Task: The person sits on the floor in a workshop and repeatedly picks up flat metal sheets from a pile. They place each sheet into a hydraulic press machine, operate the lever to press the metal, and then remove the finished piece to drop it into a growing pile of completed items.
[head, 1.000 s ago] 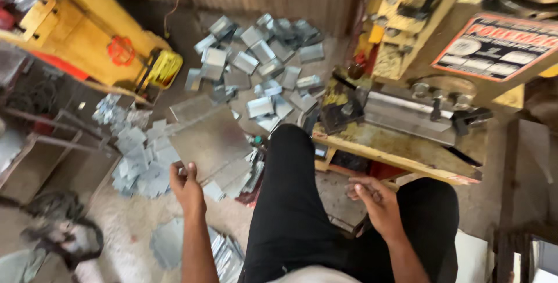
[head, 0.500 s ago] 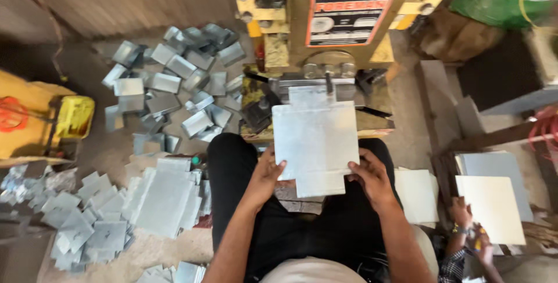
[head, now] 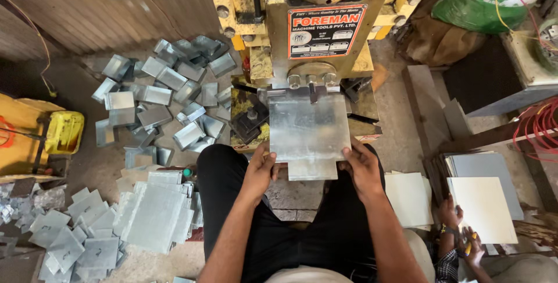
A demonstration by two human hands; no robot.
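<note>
At frame centre, head view: a flat, dull-grey metal sheet (head: 308, 134), notched at its lower corners, lies on the yellow press (head: 302, 33), its upper edge under the machine's clamp bolts. Left hand (head: 261, 169) grips the sheet's lower left edge, fingers (head: 271, 156) closed on it; right hand (head: 361, 166) grips the lower right edge, fingers (head: 352, 150) likewise clamped on the sheet. Left of frame, bent metal pieces (head: 165, 94) are scattered on the floor; a stack of flat blanks (head: 154, 213) lies at lower left. Lower right, another person's hand (head: 450, 213) touches white sheets (head: 482, 207).
</note>
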